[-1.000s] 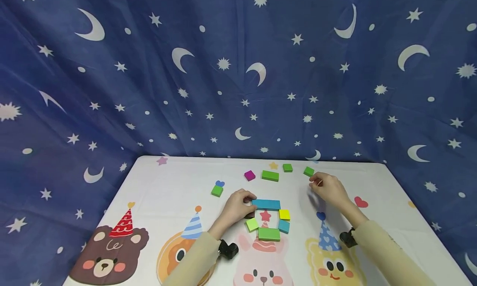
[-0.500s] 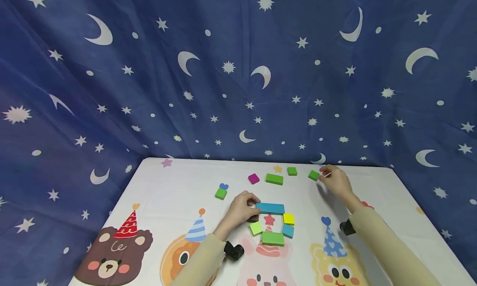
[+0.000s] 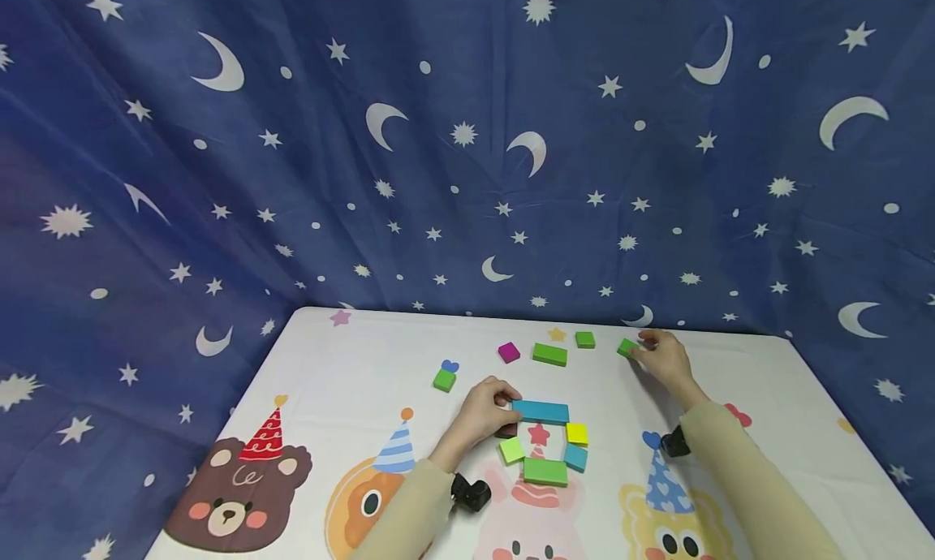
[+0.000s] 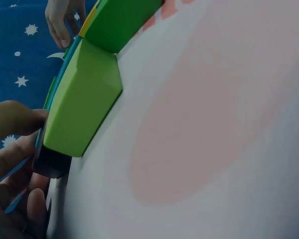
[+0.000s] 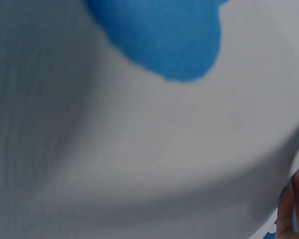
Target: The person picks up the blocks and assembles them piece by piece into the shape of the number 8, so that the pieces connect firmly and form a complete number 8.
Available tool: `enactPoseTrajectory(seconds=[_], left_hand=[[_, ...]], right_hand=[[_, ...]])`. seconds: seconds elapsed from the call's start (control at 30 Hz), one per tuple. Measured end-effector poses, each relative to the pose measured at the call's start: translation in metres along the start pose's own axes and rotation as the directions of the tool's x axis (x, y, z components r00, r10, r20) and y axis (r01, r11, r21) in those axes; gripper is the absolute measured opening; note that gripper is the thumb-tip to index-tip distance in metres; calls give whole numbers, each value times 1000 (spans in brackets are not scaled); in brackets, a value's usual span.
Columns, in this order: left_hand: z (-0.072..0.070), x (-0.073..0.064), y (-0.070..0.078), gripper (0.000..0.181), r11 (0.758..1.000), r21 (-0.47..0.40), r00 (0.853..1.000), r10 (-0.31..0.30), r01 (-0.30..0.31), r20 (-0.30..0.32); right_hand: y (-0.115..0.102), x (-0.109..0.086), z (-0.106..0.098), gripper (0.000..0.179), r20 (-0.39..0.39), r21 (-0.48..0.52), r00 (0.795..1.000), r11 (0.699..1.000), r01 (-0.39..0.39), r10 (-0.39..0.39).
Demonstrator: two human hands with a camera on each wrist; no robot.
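My left hand (image 3: 482, 414) holds the left end of a long blue block (image 3: 544, 412), thumb on its near side and index finger on its far side. Under the thumb sits a dark brown block (image 4: 52, 162), partly hidden. Beside it lies a light green block (image 3: 511, 450), large in the left wrist view. A long green block (image 3: 545, 472), a smaller blue block (image 3: 575, 457) and a yellow block (image 3: 577, 433) continue this ring. At the back right, my right hand (image 3: 666, 360) reaches a small green block (image 3: 626, 347), thumb and index finger apart at its right side.
Behind the ring lie a magenta block (image 3: 509, 352), a green bar (image 3: 549, 355) and a green cube (image 3: 585, 340). Another green cube (image 3: 444, 380) lies left of them. The white tablecloth (image 3: 365, 357) with printed animals ends at a blue star-patterned curtain (image 3: 467, 178).
My right hand has moved back and closer around the small green block, which stays in place. The left hand stays at the blue block. The head view has shifted slightly.
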State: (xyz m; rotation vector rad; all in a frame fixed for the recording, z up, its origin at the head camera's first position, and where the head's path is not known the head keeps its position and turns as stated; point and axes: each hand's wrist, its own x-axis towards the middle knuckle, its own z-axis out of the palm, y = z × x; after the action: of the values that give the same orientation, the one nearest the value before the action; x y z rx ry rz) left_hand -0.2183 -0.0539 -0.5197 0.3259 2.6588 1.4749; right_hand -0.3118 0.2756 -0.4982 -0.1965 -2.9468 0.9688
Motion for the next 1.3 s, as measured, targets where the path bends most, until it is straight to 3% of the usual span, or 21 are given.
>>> enactPoseTrajectory(seconds=[0.17,0.6,1.3], left_hand=[[2,1,1,21,1000,-17,1000,-24,24,-7],[1,3,0,21,999,-26,999,-40,40,0],[0,4,0,21,997,-45,998,-55,56,10]], right_hand=[[2,2,7,47,-12,-4,999,999,-40,40],[7,1,11,38,-43,-25,999,999,24,-25],[5,-2,12,38,-60,5,998,1000,18,-18]])
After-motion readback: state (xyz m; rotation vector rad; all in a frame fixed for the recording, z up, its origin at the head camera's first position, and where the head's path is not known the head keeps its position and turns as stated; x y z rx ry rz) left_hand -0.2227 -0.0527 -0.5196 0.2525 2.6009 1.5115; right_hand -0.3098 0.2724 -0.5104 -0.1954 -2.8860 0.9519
